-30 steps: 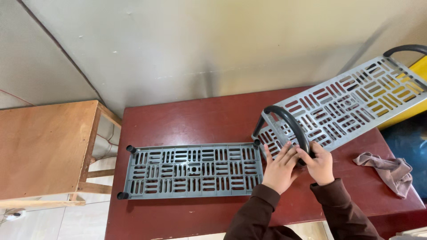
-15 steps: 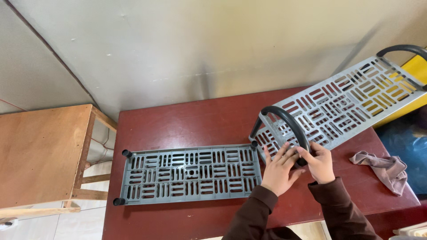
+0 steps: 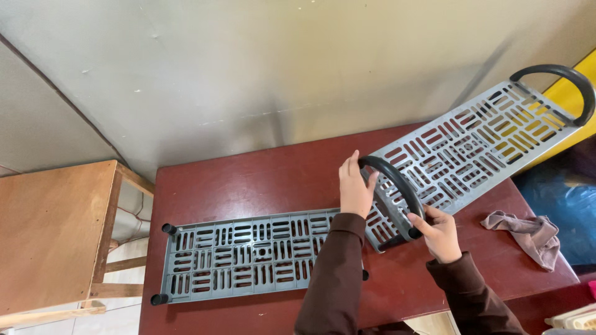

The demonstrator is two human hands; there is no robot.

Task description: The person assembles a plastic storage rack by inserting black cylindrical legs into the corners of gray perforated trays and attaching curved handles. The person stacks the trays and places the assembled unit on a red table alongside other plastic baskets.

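Observation:
Two grey slotted plastic shelf panels lie on a dark red table [image 3: 261, 177]. One panel [image 3: 248, 254] lies flat at the front left, with black feet at its left corners. The other panel [image 3: 472, 146] runs diagonally to the far right and carries a black curved handle at each end. My left hand [image 3: 355, 185] holds the upper part of the near black handle [image 3: 397, 186]. My right hand [image 3: 439, 232] grips that handle's lower end. The far handle [image 3: 562, 80] arches over the panel's right end.
A crumpled grey-pink cloth [image 3: 528, 231] lies on the table's right side. A wooden stool or small table [image 3: 53, 229] stands to the left. A pale wall [image 3: 248, 74] runs behind. Something yellow [image 3: 568, 102] and something blue [image 3: 559, 198] sit at the right.
My left hand has moved up from the handle's lower end to its upper part. My right hand stays at the lower end. The view has shifted slightly.

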